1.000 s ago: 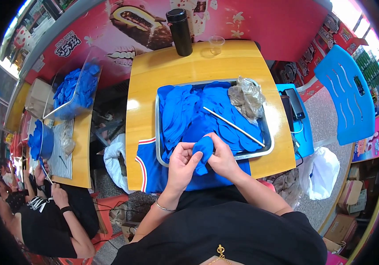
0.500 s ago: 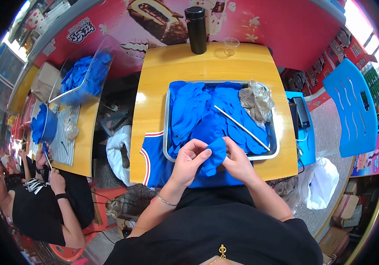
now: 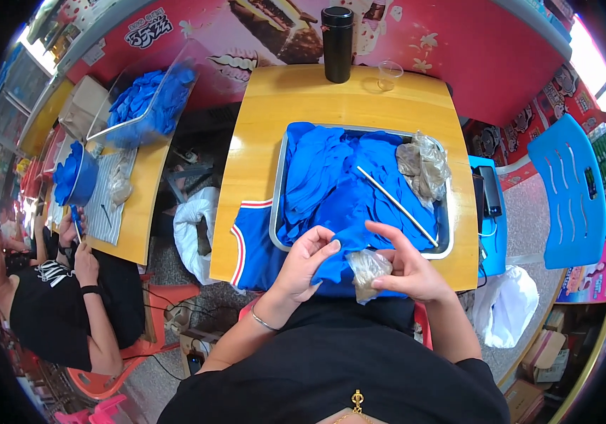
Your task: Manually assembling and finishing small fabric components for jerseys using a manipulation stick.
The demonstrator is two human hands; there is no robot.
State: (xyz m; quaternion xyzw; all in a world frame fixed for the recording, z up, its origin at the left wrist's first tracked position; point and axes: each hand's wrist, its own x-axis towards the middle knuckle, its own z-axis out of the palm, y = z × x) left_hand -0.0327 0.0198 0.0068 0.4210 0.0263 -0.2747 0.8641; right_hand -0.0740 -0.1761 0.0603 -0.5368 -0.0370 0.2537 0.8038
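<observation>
1. Right hand (image 3: 409,272) is closed on a small clear plastic bag (image 3: 366,272) with brownish contents, thumb and fingers pinching it. The bag sits at the near edge of the surface, at 6 o'clock from the metal tray (image 3: 279,187).
2. Left hand (image 3: 306,265) has its fingers curled onto the blue cloth (image 3: 331,272) just beside the bag; it looks like a light pinch, not a full grip.
3. Judgement: keep the cloth taut with the left hand and the bag's mouth upright, so nothing spills into the tray.
4. The tray holds a heap of blue cloth pieces (image 3: 331,180), a white rod (image 3: 396,205) lying slantwise, and crumpled clear bags (image 3: 423,166) at 2 o'clock.
5. The yellow surface (image 3: 317,99) carries a black flask (image 3: 338,42) and a clear cup (image 3: 390,73) at 12 o'clock.
6. Room: blue chair (image 3: 564,191) at 3 o'clock; another person (image 3: 55,304) sits at a second table at 9 o'clock.
</observation>
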